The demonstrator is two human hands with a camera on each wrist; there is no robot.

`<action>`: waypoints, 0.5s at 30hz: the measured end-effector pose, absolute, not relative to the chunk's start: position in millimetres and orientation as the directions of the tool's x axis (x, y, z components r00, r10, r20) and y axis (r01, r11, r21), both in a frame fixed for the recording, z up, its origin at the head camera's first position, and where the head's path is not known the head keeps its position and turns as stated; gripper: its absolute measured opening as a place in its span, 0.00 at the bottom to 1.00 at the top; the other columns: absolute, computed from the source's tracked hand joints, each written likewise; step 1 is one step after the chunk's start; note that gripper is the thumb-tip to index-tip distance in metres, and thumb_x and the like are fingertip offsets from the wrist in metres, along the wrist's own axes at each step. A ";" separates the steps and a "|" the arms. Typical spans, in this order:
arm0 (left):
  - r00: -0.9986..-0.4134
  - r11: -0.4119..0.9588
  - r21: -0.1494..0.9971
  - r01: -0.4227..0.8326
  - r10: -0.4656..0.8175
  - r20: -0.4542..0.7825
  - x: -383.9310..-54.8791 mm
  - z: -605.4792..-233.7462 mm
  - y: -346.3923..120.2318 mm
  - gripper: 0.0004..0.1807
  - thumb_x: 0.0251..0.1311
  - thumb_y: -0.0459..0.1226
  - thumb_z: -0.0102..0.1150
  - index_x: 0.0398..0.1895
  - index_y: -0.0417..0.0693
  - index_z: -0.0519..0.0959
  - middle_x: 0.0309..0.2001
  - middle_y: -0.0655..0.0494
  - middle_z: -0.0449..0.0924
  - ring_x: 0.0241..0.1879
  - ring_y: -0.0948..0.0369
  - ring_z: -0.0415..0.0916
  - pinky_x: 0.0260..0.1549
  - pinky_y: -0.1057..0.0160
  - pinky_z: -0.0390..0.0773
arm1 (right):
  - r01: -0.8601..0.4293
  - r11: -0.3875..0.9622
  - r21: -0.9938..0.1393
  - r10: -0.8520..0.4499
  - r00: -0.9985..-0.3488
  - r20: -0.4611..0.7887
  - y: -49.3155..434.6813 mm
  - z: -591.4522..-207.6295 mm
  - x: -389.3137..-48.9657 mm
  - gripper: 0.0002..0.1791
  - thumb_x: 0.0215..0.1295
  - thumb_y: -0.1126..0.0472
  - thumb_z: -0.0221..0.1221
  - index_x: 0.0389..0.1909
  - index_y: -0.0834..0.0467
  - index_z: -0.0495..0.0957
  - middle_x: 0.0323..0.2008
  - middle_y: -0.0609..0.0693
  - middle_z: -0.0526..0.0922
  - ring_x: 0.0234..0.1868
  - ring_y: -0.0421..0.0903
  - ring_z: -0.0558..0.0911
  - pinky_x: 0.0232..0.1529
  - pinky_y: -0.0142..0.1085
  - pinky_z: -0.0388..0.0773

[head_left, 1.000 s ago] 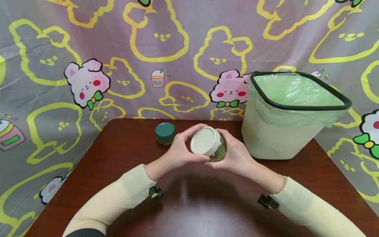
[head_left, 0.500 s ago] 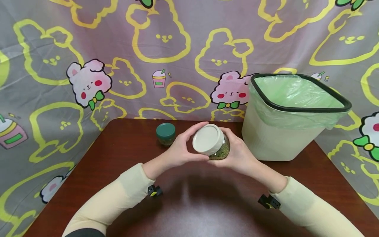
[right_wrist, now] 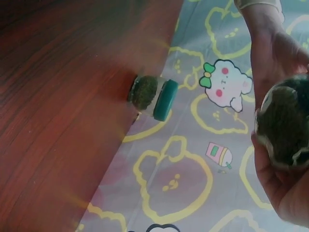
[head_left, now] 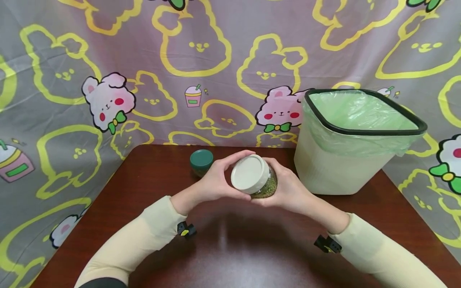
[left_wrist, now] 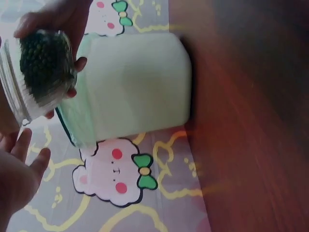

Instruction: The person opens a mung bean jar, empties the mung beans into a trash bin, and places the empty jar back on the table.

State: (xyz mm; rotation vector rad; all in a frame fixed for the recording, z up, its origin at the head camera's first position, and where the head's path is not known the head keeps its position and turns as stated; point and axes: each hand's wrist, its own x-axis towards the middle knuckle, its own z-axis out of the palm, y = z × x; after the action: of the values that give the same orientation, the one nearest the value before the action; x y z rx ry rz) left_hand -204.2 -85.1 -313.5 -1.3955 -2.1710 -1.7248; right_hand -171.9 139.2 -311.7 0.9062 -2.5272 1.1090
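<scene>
Held up over the table is a clear jar (head_left: 268,187) of small green beans, tilted so its cream lid (head_left: 248,174) faces me and to the left. My left hand (head_left: 217,181) grips the lid, thumb along its lower edge and fingers over the top. From the other side my right hand (head_left: 289,186) holds the glass body. In the left wrist view the beans (left_wrist: 46,63) show through the glass. A second jar with a green lid (head_left: 201,159) stands on the table behind my left hand; its dark green contents (right_wrist: 145,93) show in the right wrist view.
A cream bin (head_left: 327,168) with a black rim and pale green liner (head_left: 360,112) stands at the right, close behind my right hand. The dark red-brown wooden table (head_left: 151,180) ends at a cartoon-printed cloth (head_left: 223,88) hanging behind it.
Both hands keep hold of the jar. It shifts slightly right and up, then back left and down, its tilt changing a little. The green-lidded jar and the bin stay in place.
</scene>
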 end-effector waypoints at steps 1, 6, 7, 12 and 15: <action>-0.613 -0.020 0.766 0.642 0.586 0.529 -203.5 -314.4 -83.8 0.50 0.36 0.29 0.81 0.68 0.40 0.65 0.61 0.54 0.72 0.58 0.56 0.68 0.57 0.52 0.67 | -0.628 0.532 -0.568 -0.437 -0.778 0.451 139.0 -311.4 -172.1 0.53 0.33 0.55 0.82 0.62 0.60 0.63 0.54 0.55 0.75 0.50 0.50 0.75 0.48 0.48 0.76; -0.711 0.004 0.800 0.600 0.459 0.532 -198.6 -319.2 -73.0 0.47 0.39 0.32 0.80 0.67 0.44 0.67 0.60 0.56 0.73 0.57 0.57 0.69 0.54 0.53 0.69 | -0.621 0.605 -0.499 -0.379 -0.776 0.505 138.4 -312.6 -176.2 0.54 0.33 0.54 0.82 0.62 0.61 0.63 0.53 0.57 0.74 0.49 0.52 0.76 0.47 0.50 0.76; -0.730 0.018 0.807 0.591 0.438 0.525 -197.2 -320.3 -70.9 0.46 0.40 0.33 0.80 0.67 0.45 0.67 0.60 0.57 0.73 0.56 0.58 0.70 0.53 0.54 0.70 | -0.614 0.615 -0.495 -0.370 -0.779 0.506 138.5 -313.2 -176.7 0.54 0.33 0.54 0.82 0.62 0.61 0.63 0.53 0.57 0.74 0.49 0.52 0.76 0.46 0.50 0.77; -0.778 0.072 0.824 0.563 0.382 0.498 -191.6 -322.3 -64.4 0.44 0.43 0.34 0.79 0.67 0.49 0.68 0.59 0.60 0.73 0.55 0.61 0.70 0.52 0.54 0.71 | -0.591 0.626 -0.509 -0.345 -0.796 0.498 139.3 -317.0 -177.5 0.53 0.33 0.53 0.81 0.62 0.62 0.63 0.53 0.57 0.75 0.48 0.53 0.77 0.45 0.50 0.77; -0.785 0.092 0.828 0.553 0.390 0.481 -191.4 -320.2 -64.0 0.47 0.42 0.33 0.79 0.68 0.49 0.66 0.61 0.60 0.72 0.56 0.61 0.69 0.54 0.53 0.70 | -0.587 0.625 -0.515 -0.337 -0.798 0.500 139.6 -317.3 -178.1 0.53 0.34 0.53 0.81 0.62 0.62 0.63 0.53 0.57 0.75 0.48 0.53 0.76 0.45 0.50 0.77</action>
State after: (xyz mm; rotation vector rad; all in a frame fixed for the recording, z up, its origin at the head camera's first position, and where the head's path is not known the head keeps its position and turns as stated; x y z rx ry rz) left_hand -191.4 -64.0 -320.2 -0.9652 -2.2154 -1.7847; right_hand -178.1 139.6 -317.3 0.7388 -2.4939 0.9754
